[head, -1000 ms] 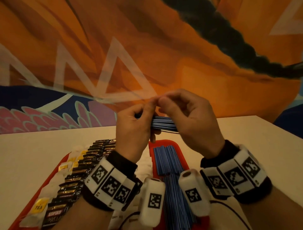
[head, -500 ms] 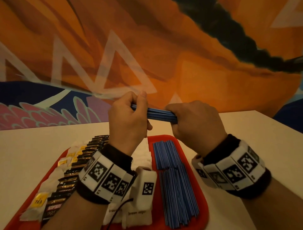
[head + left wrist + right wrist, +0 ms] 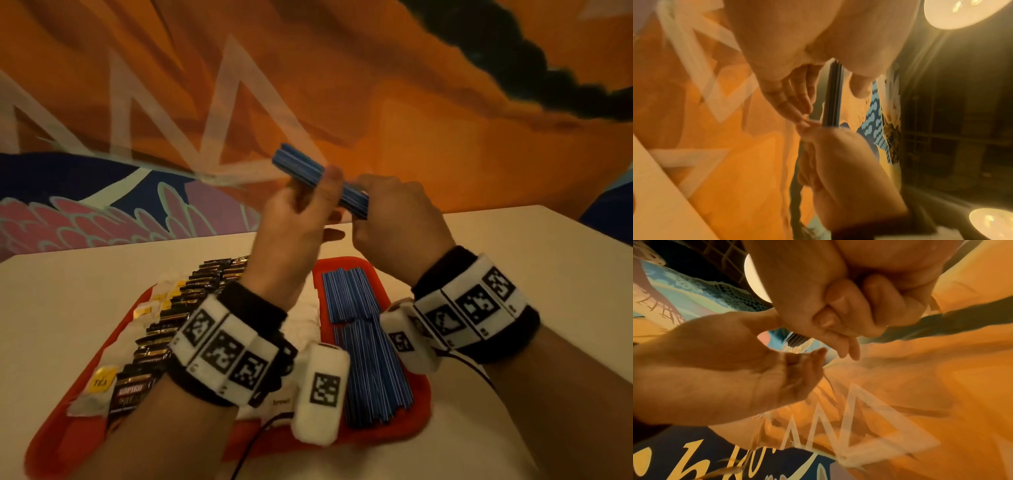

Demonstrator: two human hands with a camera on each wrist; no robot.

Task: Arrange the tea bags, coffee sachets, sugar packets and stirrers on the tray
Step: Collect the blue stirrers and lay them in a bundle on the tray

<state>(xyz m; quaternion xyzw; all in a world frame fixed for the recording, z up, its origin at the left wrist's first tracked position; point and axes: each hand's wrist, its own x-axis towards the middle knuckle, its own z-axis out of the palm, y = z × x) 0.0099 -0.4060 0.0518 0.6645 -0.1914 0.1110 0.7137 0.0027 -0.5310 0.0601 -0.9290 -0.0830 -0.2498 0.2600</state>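
Note:
Both hands are raised above the red tray (image 3: 421, 428) with a bundle of blue stirrers (image 3: 301, 168) between them. My right hand (image 3: 363, 205) grips the bundle's near right end in a fist (image 3: 838, 331). My left hand (image 3: 315, 192) sits at the bundle's middle: the thumb lies across it, and the fingers (image 3: 803, 100) are fairly straight and a little apart from the stirrers (image 3: 833, 91). On the tray lie rows of tea bags (image 3: 99, 380), dark coffee sachets (image 3: 164, 329), white sugar packets (image 3: 305, 318) and more blue stirrers (image 3: 370, 359).
The tray rests on a cream table (image 3: 531, 260) with bare surface to its left and right. A painted orange wall (image 3: 411, 102) stands close behind the table. A black cable (image 3: 253, 445) runs from my left wrist over the tray's front edge.
The bundle's far left end has tilted upward. My left hand has loosened from a full grip and slid back toward the bundle's middle. The right hand keeps its hold.

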